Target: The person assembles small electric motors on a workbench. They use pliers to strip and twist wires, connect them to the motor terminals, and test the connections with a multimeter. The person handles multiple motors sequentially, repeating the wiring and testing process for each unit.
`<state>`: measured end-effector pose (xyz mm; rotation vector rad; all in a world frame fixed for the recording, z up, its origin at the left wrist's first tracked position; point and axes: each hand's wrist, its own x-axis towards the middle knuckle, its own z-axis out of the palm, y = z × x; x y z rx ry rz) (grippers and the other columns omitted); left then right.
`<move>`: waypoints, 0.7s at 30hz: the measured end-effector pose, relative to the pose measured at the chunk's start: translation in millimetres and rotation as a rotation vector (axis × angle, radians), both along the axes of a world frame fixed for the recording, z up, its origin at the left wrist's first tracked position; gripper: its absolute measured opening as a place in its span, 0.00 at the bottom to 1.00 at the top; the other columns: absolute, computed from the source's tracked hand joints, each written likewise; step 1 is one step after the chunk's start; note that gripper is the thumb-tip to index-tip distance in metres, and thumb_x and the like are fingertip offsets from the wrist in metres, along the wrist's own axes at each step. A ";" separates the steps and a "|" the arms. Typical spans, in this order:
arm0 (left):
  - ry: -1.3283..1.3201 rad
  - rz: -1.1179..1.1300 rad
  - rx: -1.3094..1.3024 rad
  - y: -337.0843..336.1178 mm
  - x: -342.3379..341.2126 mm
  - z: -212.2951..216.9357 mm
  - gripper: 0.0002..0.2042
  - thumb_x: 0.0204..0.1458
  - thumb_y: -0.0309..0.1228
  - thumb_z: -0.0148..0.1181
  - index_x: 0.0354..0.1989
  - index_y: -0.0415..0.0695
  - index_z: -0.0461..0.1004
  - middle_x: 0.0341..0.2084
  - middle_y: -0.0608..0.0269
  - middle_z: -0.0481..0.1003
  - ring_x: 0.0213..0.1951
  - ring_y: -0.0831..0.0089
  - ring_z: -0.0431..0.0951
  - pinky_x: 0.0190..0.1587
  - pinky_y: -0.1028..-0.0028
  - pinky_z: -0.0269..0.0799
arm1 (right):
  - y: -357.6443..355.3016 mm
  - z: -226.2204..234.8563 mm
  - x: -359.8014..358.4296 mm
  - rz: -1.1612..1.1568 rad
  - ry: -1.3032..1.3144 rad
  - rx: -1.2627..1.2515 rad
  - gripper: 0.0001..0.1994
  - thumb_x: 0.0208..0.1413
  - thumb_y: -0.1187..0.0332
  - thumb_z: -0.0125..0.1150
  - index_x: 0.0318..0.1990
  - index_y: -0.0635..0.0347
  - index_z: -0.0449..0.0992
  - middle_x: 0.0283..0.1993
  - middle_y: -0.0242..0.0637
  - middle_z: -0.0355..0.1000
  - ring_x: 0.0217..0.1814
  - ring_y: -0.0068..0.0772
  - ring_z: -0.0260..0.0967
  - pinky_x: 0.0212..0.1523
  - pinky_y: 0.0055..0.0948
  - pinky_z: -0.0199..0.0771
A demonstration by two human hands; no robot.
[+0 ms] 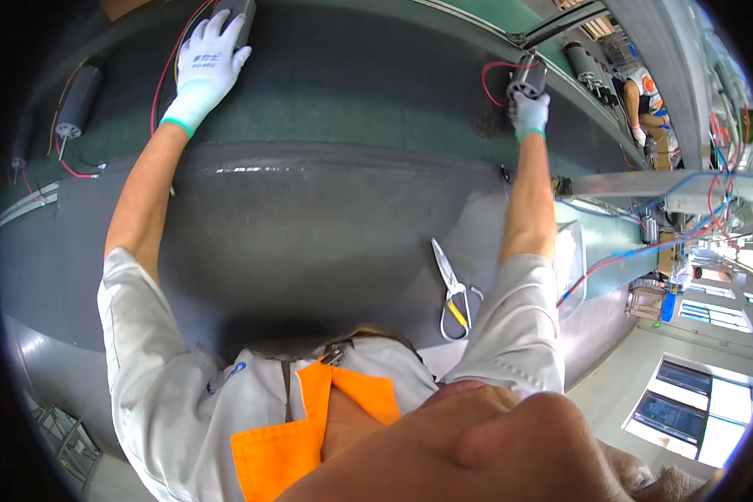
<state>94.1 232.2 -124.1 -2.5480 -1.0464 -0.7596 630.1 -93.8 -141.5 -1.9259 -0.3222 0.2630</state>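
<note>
Hands [207, 74] [530, 114] on motors [245, 18] [527, 77], well apart

Daylight glares white in the window [696, 410] over to the right; the table [309, 243] sits dimmer, streaked with shine; straight edges bow toward a black rim.

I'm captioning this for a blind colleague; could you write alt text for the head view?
A gloved left hand rests on a grey cylinder at the top edge while the gloved right hand grips the end of a metal motor with a red wire. Scissors lie lower down on a dark table.
</note>
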 end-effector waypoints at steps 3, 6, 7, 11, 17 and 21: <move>-0.085 -0.237 -0.053 -71.0 18.9 35.1 0.29 0.53 0.40 0.64 0.64 0.44 0.70 0.65 0.50 0.68 0.65 0.48 0.68 0.66 0.53 0.65 | 12.8 38.4 -122.3 0.038 -0.105 -0.240 0.39 0.55 0.74 0.65 0.72 0.63 0.50 0.29 0.41 0.76 0.18 0.29 0.72 0.14 0.29 0.68; -0.463 -0.591 -0.800 -139.9 62.4 17.8 0.33 0.61 0.50 0.61 0.69 0.41 0.66 0.67 0.47 0.67 0.68 0.53 0.67 0.69 0.60 0.62 | -30.3 84.4 -196.9 0.403 0.090 -0.123 0.38 0.58 0.75 0.62 0.74 0.60 0.51 0.26 0.36 0.74 0.14 0.21 0.65 0.12 0.25 0.62; -0.607 -0.613 -1.256 -164.9 63.3 27.3 0.36 0.62 0.50 0.61 0.71 0.36 0.62 0.68 0.44 0.64 0.69 0.56 0.66 0.70 0.60 0.61 | -37.9 104.2 -234.7 0.458 0.163 -0.147 0.39 0.59 0.75 0.62 0.76 0.59 0.50 0.26 0.35 0.73 0.14 0.19 0.63 0.12 0.24 0.60; -0.876 -0.451 -2.067 -214.5 39.8 32.4 0.26 0.60 0.43 0.65 0.59 0.37 0.71 0.54 0.52 0.73 0.56 0.62 0.74 0.63 0.59 0.70 | -65.6 138.0 -351.1 0.771 0.096 -0.334 0.39 0.59 0.72 0.63 0.77 0.56 0.52 0.27 0.37 0.74 0.19 0.23 0.69 0.17 0.27 0.66; -0.250 -0.351 -2.114 -218.0 -92.7 62.6 0.24 0.62 0.49 0.62 0.54 0.42 0.74 0.39 0.52 0.78 0.27 0.76 0.79 0.23 0.81 0.68 | -112.4 105.1 -468.8 0.966 -0.548 -0.606 0.41 0.57 0.68 0.63 0.77 0.57 0.50 0.35 0.51 0.79 0.32 0.53 0.79 0.35 0.44 0.77; -0.051 -0.263 -2.108 -229.7 -123.2 91.1 0.27 0.64 0.57 0.57 0.51 0.41 0.76 0.33 0.55 0.78 0.21 0.80 0.75 0.17 0.84 0.61 | -138.0 55.1 -536.5 0.920 -0.652 -0.381 0.44 0.57 0.64 0.65 0.78 0.58 0.46 0.22 0.41 0.75 0.21 0.45 0.75 0.25 0.42 0.74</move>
